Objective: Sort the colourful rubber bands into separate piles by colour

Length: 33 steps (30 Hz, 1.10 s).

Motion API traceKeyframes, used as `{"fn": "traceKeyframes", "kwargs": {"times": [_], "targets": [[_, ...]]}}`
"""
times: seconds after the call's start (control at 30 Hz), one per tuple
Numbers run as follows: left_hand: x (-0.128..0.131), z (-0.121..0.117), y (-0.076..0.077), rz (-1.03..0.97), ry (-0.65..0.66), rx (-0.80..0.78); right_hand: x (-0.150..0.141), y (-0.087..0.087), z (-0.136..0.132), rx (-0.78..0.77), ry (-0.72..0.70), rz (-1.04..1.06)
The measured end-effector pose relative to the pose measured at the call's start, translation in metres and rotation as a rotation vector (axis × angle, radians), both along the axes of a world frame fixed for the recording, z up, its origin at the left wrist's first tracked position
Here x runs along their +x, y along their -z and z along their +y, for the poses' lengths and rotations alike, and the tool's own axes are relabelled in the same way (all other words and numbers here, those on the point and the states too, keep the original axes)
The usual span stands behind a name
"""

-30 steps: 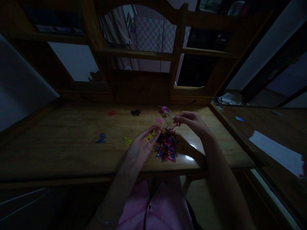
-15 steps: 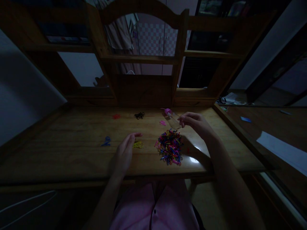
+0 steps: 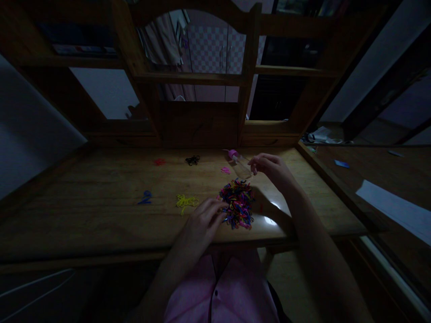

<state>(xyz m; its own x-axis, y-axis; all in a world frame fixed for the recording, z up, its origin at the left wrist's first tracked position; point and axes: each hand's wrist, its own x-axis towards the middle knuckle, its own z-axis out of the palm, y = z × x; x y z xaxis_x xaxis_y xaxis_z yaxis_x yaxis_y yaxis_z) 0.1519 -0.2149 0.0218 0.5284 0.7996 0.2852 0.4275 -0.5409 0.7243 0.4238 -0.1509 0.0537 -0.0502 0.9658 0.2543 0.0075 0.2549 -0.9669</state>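
Observation:
A mixed heap of small coloured rubber bands lies on the wooden desk. My left hand reaches to the heap's left edge, fingers stretched and slightly apart, with nothing seen in them. Beyond the heap, my right hand hovers with its fingertips pinched together; whatever they hold is too small to make out. Close to those fingertips lies a clear bottle with a pink cap. Sorted by colour, there are yellow bands, blue bands, black bands, red bands and pink bands.
A wooden shelf unit rises along the desk's back edge. One red piece lies right of the heap. On the side surface at right are a white sheet and a blue card.
My left hand has moved right, from beside the yellow bands to the heap's edge, leaving the yellow bands in full view. My right hand has stayed near the bottle.

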Motion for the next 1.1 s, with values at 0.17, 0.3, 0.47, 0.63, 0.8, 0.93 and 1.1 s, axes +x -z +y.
{"fn": "traceKeyframes", "kwargs": {"times": [0.17,0.3,0.47,0.63,0.8,0.93,1.1], "targets": [[0.003,-0.016,0.007,0.072,0.003,-0.011,-0.002,0.0,0.0,-0.014,-0.01,0.007],[0.006,-0.013,0.018,0.078,-0.003,-0.007,-0.003,0.001,0.0,-0.011,-0.013,0.01],[0.013,-0.004,0.024,0.08,-0.005,0.006,-0.002,0.002,0.0,-0.019,0.002,-0.012],[0.007,-0.002,0.006,0.078,-0.047,0.031,-0.002,0.002,0.0,-0.029,0.021,-0.036],[0.018,0.007,-0.003,0.029,-0.008,0.029,-0.002,0.002,-0.001,-0.014,0.016,-0.03],[0.027,0.012,0.003,-0.014,0.036,0.03,-0.001,0.002,-0.001,-0.012,0.017,-0.029],[0.028,0.012,0.0,-0.024,0.058,0.051,-0.002,0.003,-0.001,-0.005,-0.008,-0.027]]}}
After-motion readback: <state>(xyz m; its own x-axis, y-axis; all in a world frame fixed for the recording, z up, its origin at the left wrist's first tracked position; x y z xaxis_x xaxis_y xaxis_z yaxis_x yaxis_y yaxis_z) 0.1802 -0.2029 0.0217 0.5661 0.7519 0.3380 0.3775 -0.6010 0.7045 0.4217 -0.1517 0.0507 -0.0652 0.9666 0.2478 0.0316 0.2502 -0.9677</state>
